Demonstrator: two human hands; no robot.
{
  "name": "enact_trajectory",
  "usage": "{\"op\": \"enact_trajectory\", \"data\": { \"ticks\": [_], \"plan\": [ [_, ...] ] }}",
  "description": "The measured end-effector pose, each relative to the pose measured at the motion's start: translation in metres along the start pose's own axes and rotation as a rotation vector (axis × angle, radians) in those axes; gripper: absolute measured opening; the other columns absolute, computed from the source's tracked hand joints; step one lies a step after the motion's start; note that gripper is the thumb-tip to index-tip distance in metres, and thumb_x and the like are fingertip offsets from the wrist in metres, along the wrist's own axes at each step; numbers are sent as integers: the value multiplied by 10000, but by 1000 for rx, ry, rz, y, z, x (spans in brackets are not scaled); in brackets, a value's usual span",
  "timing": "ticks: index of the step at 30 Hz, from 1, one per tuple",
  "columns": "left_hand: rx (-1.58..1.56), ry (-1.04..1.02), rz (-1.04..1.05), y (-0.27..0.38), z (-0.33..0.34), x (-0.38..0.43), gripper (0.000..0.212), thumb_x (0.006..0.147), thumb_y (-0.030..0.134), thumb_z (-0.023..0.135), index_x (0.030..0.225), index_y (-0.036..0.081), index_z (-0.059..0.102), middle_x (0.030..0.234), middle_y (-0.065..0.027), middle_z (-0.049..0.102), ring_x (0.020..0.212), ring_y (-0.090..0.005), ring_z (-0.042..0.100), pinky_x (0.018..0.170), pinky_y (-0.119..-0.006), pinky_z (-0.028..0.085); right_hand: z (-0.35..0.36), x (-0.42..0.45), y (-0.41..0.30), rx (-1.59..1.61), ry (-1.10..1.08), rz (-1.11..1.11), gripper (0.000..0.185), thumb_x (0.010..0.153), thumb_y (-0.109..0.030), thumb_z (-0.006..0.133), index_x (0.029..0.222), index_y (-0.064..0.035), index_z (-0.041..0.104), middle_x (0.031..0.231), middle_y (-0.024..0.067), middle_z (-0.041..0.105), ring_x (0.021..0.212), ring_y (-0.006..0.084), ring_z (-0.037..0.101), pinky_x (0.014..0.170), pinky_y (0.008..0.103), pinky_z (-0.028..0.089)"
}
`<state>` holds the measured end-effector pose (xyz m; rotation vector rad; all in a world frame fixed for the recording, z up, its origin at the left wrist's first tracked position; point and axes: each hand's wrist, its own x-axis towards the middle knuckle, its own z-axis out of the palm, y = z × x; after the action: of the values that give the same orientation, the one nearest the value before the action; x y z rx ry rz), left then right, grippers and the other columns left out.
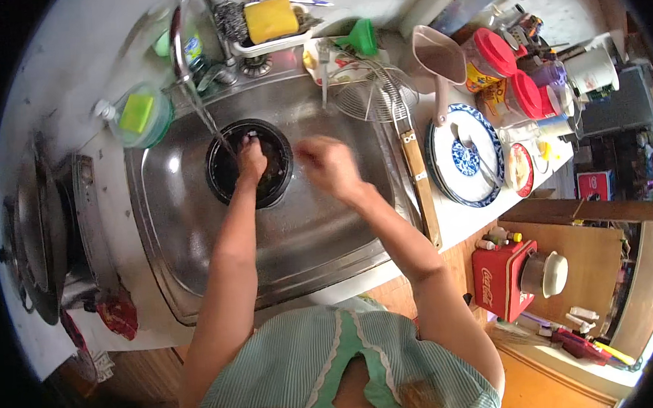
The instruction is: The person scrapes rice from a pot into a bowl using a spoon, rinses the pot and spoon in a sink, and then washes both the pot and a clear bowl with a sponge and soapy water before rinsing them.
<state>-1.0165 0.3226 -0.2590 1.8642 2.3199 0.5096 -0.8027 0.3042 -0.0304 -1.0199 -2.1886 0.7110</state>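
Observation:
A round black pot (284, 188) stands in the stainless steel sink (316, 226), with water in it. My left hand (253, 159) reaches down inside the pot; its fingertips are partly hidden, and whether they grip anything is unclear. Beside the pot's right rim, my right hand (329, 165) hovers over the sink. Its fingers look curled but are blurred by motion, so I cannot see if something is in them. From the curved chrome faucet (177, 43) a stream of water (208, 121) falls into the pot near my left hand.
A wire strainer (376, 93) with a wooden handle (421, 190) lies across the sink's right rim. Blue-and-white plates (483, 182), a saucepan (438, 54) and red-lidded jars (494, 51) crowd the right counter. Behind the sink is a yellow sponge (271, 19); a frying pan (40, 235) stands left.

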Motion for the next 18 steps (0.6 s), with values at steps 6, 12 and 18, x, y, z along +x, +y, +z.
{"op": "enact_trajectory", "data": {
  "ticks": [6, 12, 18],
  "plan": [
    [15, -510, -59, 65, -71, 3, 471, 684, 121, 611, 1118, -40, 520, 1248, -210, 430, 1123, -401, 428, 960, -436, 373, -168, -98, 109, -350, 701, 393, 160, 754, 0, 593, 907, -44, 607, 768, 113, 596, 670, 182, 582, 586, 309, 450],
    [151, -486, 20, 29, -32, 13, 393, 716, -13, 553, 1106, -49, 523, 1246, -232, 432, 1149, -357, 435, 942, -398, 402, -236, -147, 214, -793, 318, 700, 261, 780, -205, 604, 997, -62, 588, 900, 173, 611, 834, 322, 590, 725, 401, 457],
    [175, -549, -3, 3, -83, 20, 247, 772, 81, 497, 985, 10, 598, 1117, -234, 538, 1078, -365, 504, 916, -423, 404, -241, -133, 197, -374, 211, 737, 215, 765, -65, 589, 976, -28, 577, 732, 130, 600, 629, 161, 564, 536, 308, 419]
  ]
}}
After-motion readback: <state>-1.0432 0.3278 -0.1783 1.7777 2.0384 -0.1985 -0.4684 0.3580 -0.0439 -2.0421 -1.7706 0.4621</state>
